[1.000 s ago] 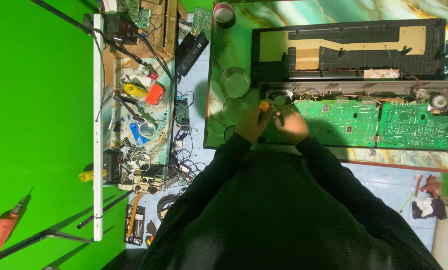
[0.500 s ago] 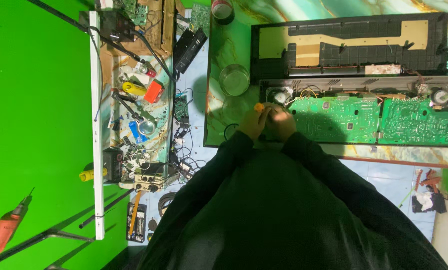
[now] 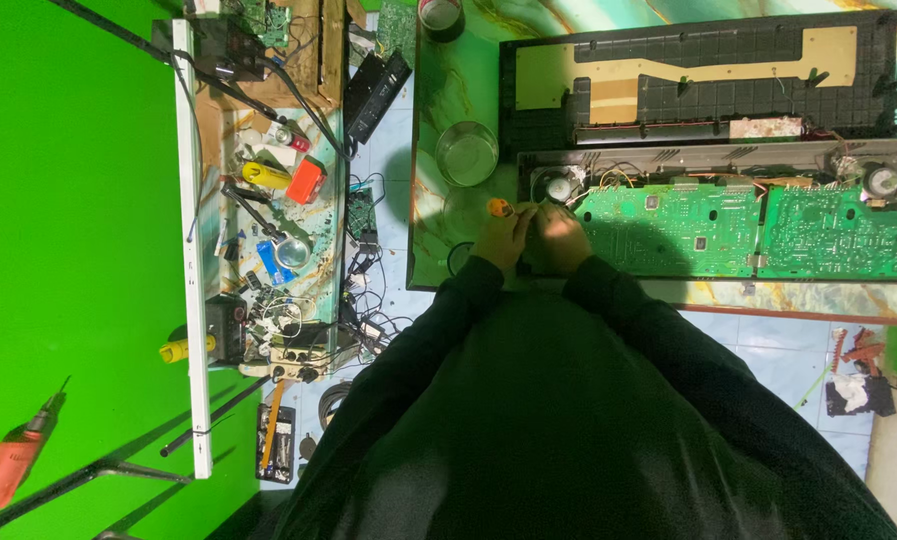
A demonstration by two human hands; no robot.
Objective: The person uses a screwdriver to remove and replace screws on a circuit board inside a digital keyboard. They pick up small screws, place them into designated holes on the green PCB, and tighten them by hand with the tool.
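Head cam: both hands bunched at bench's near edge, by green boards' left end. Left hand pinched orange-handled tool, prob. to steady tip; right hand curled, grip unclear.

Few such items show. On the opened black case at twelve o'clock lies a long tan, stepped panel that looks like a paper or card label, running left to right along its top. Below it, near one o'clock, a small pale, worn rectangular sticker sits on the case's lower edge. No screens, signs or packages can be made out; the cluttered side bench is too small to tell.
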